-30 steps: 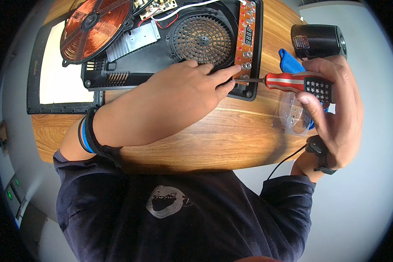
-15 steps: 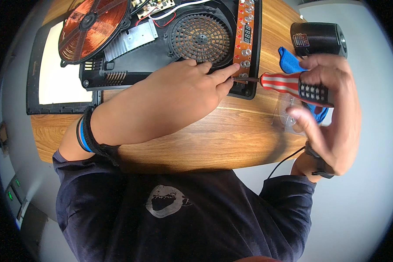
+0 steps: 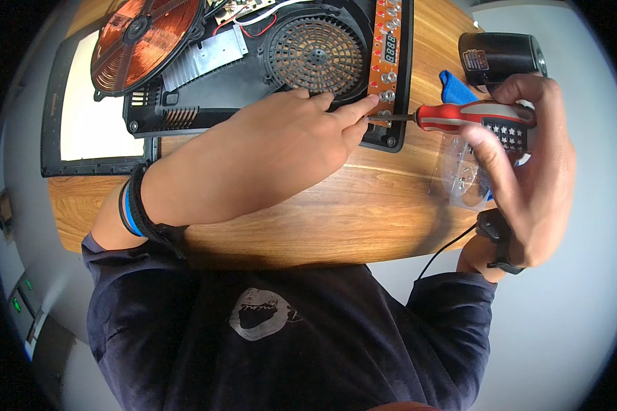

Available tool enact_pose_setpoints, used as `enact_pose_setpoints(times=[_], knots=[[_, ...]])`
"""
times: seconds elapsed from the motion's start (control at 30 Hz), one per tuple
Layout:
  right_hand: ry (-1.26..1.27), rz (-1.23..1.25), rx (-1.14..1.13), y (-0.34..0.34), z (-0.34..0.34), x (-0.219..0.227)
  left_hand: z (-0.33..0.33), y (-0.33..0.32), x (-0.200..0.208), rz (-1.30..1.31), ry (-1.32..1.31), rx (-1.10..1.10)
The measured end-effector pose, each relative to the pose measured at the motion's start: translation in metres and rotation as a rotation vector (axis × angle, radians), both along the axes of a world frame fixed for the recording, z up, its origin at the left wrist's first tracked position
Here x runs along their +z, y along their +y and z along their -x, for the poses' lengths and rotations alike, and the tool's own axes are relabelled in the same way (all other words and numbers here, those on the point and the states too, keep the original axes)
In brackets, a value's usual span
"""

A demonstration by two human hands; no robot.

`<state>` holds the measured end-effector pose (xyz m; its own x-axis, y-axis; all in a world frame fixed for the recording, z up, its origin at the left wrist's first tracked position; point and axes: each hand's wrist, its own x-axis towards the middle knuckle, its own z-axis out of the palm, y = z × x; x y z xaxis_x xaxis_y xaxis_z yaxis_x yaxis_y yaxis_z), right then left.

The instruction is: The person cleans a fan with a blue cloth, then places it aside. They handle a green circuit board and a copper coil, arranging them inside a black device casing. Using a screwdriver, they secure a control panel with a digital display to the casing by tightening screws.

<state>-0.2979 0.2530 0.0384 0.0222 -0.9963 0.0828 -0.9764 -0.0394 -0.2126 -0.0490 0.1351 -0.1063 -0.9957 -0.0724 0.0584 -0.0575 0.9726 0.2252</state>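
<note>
Both hands busy: my right hand (image 3: 528, 164) grips the screwdriver (image 3: 459, 116), shaft pointing left at the control board (image 3: 389, 51). Left hand (image 3: 288, 151) lies spread flat, fingertips right at the tip.

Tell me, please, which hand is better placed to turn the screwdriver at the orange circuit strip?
Right. The right hand already grips the red screwdriver, while the left hand only steadies its tip against the orange circuit strip.

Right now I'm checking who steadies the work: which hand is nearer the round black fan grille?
Left. The left hand lies against the fan grille's near edge, fingers on the casing. The right hand is off to the side, holding the red screwdriver.
</note>
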Motion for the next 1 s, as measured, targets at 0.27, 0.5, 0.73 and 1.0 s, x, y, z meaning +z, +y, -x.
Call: enact_pose_setpoints(times=[0.27,0.5,0.73,1.0], knots=[[-0.106,-0.054,0.432,-0.003,0.027,0.009,-0.002,-0.004,-0.001,-0.033,0.027,-0.006],[-0.144,0.146,0.317,0.006,0.013,-0.002,-0.003,-0.006,0.002,-0.06,0.028,-0.023],[-0.175,0.21,0.213,0.02,0.026,0.002,-0.003,-0.007,-0.003,-0.059,0.05,-0.012],[-0.101,0.331,-0.24,0.046,0.029,-0.014,-0.002,-0.007,0.0,-0.096,0.053,0.006]])
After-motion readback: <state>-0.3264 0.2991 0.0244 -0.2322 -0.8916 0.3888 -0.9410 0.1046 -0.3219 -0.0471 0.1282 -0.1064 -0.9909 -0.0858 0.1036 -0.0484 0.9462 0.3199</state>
